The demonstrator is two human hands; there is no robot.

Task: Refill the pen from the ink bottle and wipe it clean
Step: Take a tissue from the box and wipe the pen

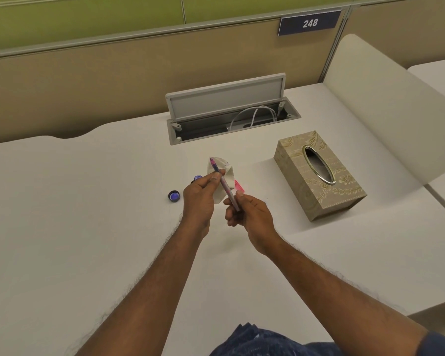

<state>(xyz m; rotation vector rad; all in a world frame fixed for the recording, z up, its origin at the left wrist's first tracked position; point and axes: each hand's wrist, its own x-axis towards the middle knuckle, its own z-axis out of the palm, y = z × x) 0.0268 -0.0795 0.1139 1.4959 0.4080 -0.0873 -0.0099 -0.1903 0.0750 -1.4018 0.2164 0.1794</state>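
Note:
A slim pen (pixel 224 182) with a pink and purple front end points up and away, its tip near the top of a white tissue (pixel 225 170). My right hand (pixel 247 213) grips the pen's rear end. My left hand (pixel 199 199) pinches the tissue around the pen's middle. Behind my left hand the ink bottle (pixel 197 178) shows only its ribbed purple neck. Its dark cap (pixel 174 196) lies upside down on the desk to the left. A pink pen cap (pixel 239 187) peeks out behind the tissue.
A beige patterned tissue box (pixel 319 176) stands to the right. An open cable hatch (pixel 231 116) with a white cable sits at the back of the white desk (pixel 88 201). A curved divider (pixel 385 119) rises at the right.

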